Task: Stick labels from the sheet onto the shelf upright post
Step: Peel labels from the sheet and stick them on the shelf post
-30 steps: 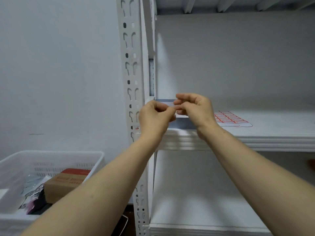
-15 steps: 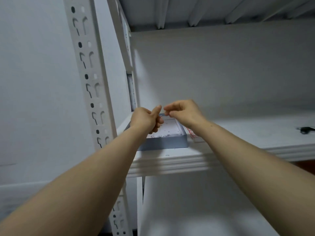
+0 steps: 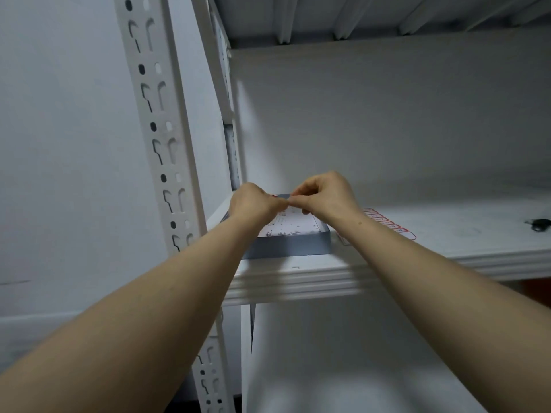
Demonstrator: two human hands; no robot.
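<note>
Since half a second ago both hands have closed the small gap between them, and their fingertips now meet over the grey box; the camera has also tipped slightly, so the post stands further right in view.

Largest is the white shelf (image 3: 387,263), whose front edge runs across the middle of the view, with another board overhead. At the shelf's left end rises the shelf upright post (image 3: 167,129), white, slotted and punched with dark holes, leaning in the wide-angle view. No label can be made out on the part of it that shows.

On the shelf, just right of the post, lies a flat grey box (image 3: 292,242) with a pale, speckled top. To the right of the box, touching or just beside its corner, lies the label sheet (image 3: 384,222), flat on the shelf, its red-outlined labels partly hidden by the right forearm. Far along the shelf from the post sits a small dark object (image 3: 538,224), too blurred to name.

Above the box, the left hand (image 3: 253,204) is curled, fingers pressed together, and the right hand (image 3: 325,195) pinches with thumb and forefinger. Their tips touch at a tiny thing with a hint of red; what it is cannot be told.
</note>
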